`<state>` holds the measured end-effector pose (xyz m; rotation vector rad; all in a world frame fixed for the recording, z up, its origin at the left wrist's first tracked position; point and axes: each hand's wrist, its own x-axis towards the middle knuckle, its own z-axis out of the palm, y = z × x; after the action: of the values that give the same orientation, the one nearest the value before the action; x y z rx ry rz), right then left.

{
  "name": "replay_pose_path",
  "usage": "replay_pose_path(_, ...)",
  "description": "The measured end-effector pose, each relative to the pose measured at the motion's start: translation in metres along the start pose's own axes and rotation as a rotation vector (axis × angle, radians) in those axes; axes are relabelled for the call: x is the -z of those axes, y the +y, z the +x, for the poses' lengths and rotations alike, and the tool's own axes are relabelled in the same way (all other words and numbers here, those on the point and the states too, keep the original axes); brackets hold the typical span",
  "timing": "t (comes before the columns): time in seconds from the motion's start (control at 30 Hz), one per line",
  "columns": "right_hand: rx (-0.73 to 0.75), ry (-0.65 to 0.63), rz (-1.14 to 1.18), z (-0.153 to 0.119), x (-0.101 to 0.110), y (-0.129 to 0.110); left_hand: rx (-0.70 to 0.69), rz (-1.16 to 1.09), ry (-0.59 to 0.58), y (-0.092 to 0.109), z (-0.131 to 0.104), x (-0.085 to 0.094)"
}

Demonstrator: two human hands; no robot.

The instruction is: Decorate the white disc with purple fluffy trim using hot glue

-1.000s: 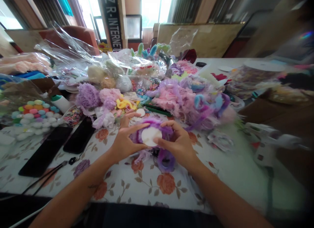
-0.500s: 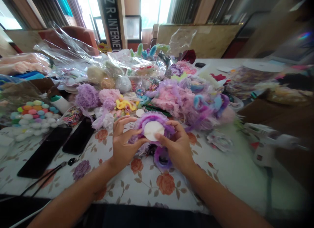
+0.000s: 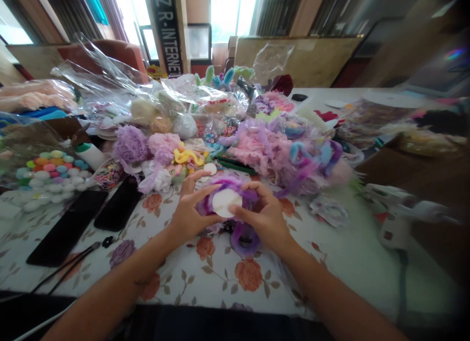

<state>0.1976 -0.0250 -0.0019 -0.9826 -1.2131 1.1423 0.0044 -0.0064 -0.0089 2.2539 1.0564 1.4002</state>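
Note:
A fluffy purple piece [image 3: 231, 181] with a round white disc [image 3: 224, 203] on its upper face is held between both hands above the flowered cloth. My left hand [image 3: 191, 206] grips its left edge between thumb and fingers. On the right side, my right hand [image 3: 266, 214] grips the piece, its thumb resting on the disc and its fingers behind the rim. Just below the held piece lies a purple fuzzy loop [image 3: 245, 239] with something dark inside it.
Two black phones [image 3: 68, 228] [image 3: 117, 204] lie at the left, near white and coloured pompoms [image 3: 55, 172]. Pink and purple lace [image 3: 257, 147] is heaped behind the hands. A white glue gun [image 3: 400, 216] and a clear ring-shaped item [image 3: 329, 210] are at the right.
The held piece has shifted slightly left and down. My left thumb and fingers have moved in closer around its left edge, and the disc sits a little lower.

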Motion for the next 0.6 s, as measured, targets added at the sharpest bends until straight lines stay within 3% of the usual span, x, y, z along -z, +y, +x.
replay_pose_path(0.27,-0.074,-0.132,-0.111,-0.001,0.001,-0.008,-0.056,-0.008,-0.206,0.001,0.003,0.006)
replay_pose_path(0.6,-0.056,-0.157,-0.140,-0.003,-0.001,-0.011,-0.042,0.104,-0.168,0.009,0.002,0.008)
